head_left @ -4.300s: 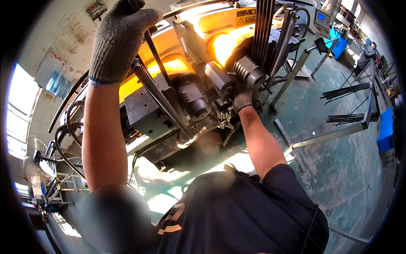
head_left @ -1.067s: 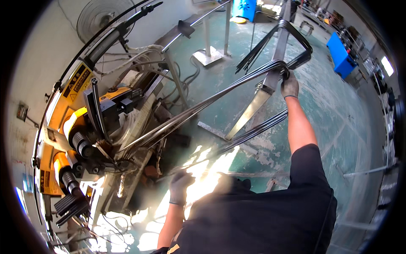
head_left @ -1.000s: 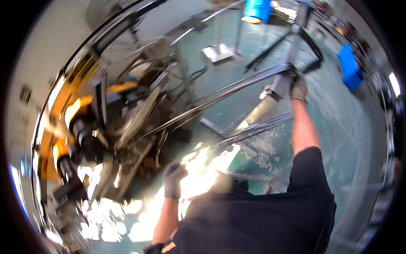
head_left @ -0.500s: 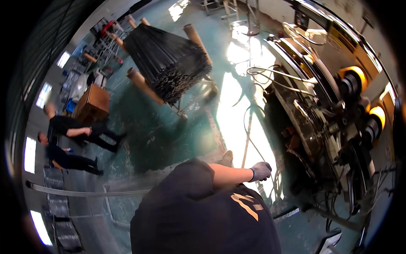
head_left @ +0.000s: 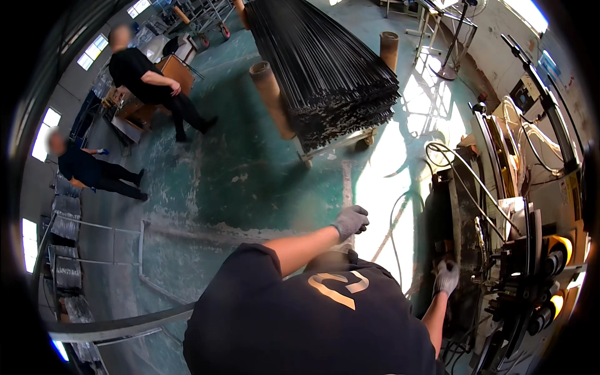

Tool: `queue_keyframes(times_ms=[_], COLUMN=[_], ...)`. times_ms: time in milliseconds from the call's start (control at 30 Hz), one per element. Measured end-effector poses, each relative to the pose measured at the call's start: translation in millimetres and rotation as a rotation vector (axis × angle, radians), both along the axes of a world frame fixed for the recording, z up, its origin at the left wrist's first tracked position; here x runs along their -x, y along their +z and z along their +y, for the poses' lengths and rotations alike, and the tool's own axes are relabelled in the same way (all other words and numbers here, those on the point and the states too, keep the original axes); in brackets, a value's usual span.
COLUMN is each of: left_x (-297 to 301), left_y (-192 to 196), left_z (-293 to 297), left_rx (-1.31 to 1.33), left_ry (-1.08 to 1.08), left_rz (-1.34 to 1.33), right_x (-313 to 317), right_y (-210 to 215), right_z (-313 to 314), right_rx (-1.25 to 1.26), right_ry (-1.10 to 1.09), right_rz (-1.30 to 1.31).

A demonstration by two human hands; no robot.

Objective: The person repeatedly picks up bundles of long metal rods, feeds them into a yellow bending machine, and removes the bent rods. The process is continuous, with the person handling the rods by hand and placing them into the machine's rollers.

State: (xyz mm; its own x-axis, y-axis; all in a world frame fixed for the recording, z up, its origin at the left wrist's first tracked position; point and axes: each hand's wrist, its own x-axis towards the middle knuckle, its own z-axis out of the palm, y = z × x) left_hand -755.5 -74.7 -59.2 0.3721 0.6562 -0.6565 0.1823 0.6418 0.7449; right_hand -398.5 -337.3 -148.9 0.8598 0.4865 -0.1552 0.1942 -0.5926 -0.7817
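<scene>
While the left grip (head_left: 351, 224) hangs loosely half-open, I cannot read the right grip (head_left: 446, 278).

The head-worn fisheye looks down over the nearby black short-sleeved shirt (head_left: 269, 312) toward long, thin black rods (head_left: 331, 69) at twelve o'clock.

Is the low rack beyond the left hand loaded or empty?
Loaded: a thick stack of black rods lies on the rack, between brown cylindrical posts.

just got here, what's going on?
The camera wearer's gloved left hand is loosely curled out front, nothing visible in it. The gloved right hand is low beside the machine; contact is unclear. Ahead, a stack of black rods rests on a stand, brown posts alongside. Two co-workers are off to the left.
</scene>
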Motion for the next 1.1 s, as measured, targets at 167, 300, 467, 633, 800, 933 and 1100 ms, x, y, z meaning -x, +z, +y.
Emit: queue_keyframes(times_ms=[167, 300, 467, 633, 800, 933, 1100], left_x=[66.6, 82.1, 97.4, 113.1, 106.2, 113.7, 110.9], left_y=[-27.2, -28.5, -60.7, -15.3, 60.0, 36.3, 69.5], left_z=[64.7, 82.9, 124.8, 203.8, 267.3, 295.7, 359.8], left_rx=[0.067, 0.166, 0.217, 0.081, -0.247, -0.330, -0.271], left_ry=[0.246, 0.413, 0.604, 0.803, 0.901, 0.838, 0.715], left_rz=[-0.028, -0.094, -0.198, -0.141, -0.108, 0.051, -0.071], right_x=[91.6, 169.8, 226.9, 288.6, 341.7, 357.6, 337.7], right_y=[149.5, 204.3, 212.8, 235.6, 197.6, 166.8, 204.5], right_z=[248.4, 379.2, 525.4, 657.9, 752.9, 773.2, 789.1], right_rx=[-0.050, -0.018, -0.030, 0.181, 0.337, 0.444, 0.494], right_ry=[0.393, 0.715, 1.039, 1.157, 1.094, 1.073, 1.146], right_rz=[-0.072, -0.081, -0.214, -0.318, -0.533, -0.544, -0.257])
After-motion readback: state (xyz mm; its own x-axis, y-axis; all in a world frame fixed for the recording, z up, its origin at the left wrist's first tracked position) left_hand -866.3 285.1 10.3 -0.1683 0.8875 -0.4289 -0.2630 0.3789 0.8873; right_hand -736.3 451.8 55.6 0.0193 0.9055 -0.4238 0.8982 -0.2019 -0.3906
